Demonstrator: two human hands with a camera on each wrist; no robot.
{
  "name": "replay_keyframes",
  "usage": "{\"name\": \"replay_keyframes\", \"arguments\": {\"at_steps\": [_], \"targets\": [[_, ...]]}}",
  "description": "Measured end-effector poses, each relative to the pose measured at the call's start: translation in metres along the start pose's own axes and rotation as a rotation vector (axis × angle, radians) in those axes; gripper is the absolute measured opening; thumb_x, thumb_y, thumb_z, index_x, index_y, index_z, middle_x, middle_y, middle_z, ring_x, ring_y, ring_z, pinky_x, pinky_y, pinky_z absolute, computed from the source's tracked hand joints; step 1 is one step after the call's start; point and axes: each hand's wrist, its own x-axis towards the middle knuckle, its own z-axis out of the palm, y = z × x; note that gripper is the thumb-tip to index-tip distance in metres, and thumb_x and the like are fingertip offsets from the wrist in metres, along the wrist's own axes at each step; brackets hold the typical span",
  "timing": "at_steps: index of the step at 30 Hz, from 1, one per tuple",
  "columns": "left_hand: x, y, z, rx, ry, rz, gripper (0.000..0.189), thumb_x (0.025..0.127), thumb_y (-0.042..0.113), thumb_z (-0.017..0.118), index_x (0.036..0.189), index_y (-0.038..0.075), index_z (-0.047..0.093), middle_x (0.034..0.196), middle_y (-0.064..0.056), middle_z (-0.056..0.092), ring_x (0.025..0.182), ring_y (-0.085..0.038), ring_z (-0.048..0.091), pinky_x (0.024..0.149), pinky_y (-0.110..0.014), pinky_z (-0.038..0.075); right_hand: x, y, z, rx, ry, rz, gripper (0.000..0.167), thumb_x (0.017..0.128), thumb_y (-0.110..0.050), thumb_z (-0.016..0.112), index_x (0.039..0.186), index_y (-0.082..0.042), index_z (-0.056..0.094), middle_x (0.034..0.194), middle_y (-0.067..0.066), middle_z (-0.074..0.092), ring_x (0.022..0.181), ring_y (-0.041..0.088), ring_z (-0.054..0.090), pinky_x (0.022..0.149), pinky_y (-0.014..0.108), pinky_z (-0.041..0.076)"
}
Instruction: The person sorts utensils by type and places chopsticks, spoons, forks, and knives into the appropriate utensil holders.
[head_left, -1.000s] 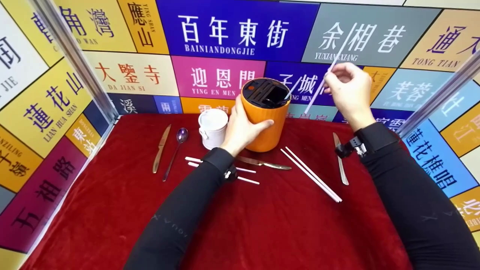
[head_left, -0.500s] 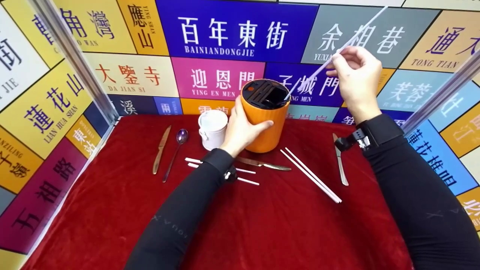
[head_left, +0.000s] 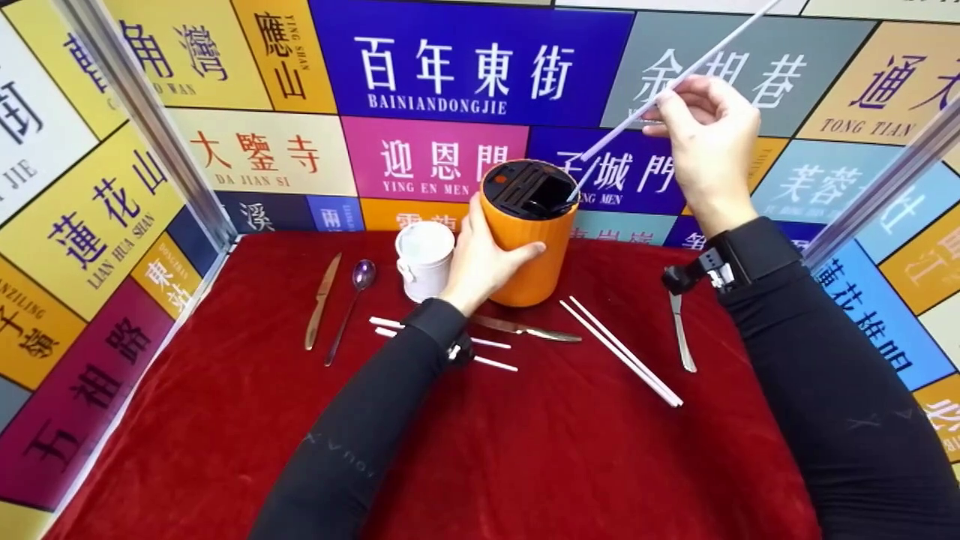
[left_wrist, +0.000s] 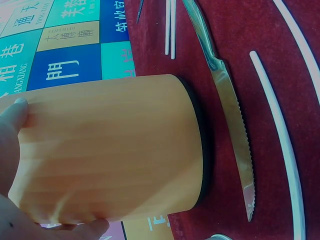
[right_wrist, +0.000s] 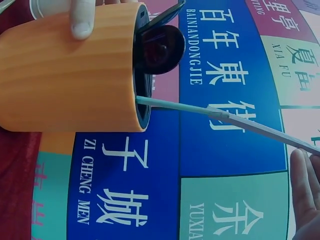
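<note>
My left hand [head_left: 484,259] grips the side of an orange wood-grain utensil holder [head_left: 536,259] with a slotted black top, thumb across its front. In the right wrist view, a dark round-headed utensil [right_wrist: 161,49] and a pale chopstick [right_wrist: 170,104] stick out of the holder's mouth. Up and right of it, my right hand [head_left: 709,131] pinches a white chopstick [head_left: 619,131] between thumb and fingers. That chopstick slants down to the left, its lower tip close above the holder's opening. In the right wrist view it overlaps the end of the chopstick standing in the holder.
A white lidded canister [head_left: 424,262] stands left of the holder on the red cloth [head_left: 487,450]. Knives [head_left: 322,304], a spoon [head_left: 363,276] and loose white chopsticks [head_left: 622,352] lie around. Another knife [head_left: 525,330] lies before the holder. Printed walls [head_left: 247,150] enclose the table.
My right hand has risen and shifted right, tilting the chopstick from steep to slanted. Its lower tip has come up and over toward the holder's opening. The left hand and holder keep their place.
</note>
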Motion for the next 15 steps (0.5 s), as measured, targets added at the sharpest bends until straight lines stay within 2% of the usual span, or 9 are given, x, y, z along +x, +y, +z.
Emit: {"name": "replay_keyframes", "arguments": {"at_steps": [8,15], "targets": [[0.001,-0.001,0.001,0.009,-0.002,-0.003,0.126,0.080,0.058,0.095,0.175,0.023,0.019,0.167,-0.014,0.048,0.148,-0.029,0.056,0.126,-0.046,0.046,-0.004,0.010,0.006,-0.072,-0.044,0.018,0.017,0.098,-0.004,0.079,0.114,0.001,0.075,0.104,0.015,0.080,0.091,0.028,0.081,0.084,0.032,0.068],[0.001,-0.001,0.001,0.007,0.002,-0.007,0.127,0.079,0.059,0.095,0.175,0.025,0.019,0.166,-0.014,0.048,0.147,-0.029,0.057,0.126,-0.047,0.047,0.000,0.024,0.004,-0.107,-0.054,0.028,0.013,0.098,-0.006,0.079,0.110,0.000,0.077,0.100,0.014,0.081,0.088,0.026,0.081,0.082,0.030,0.068]]}}
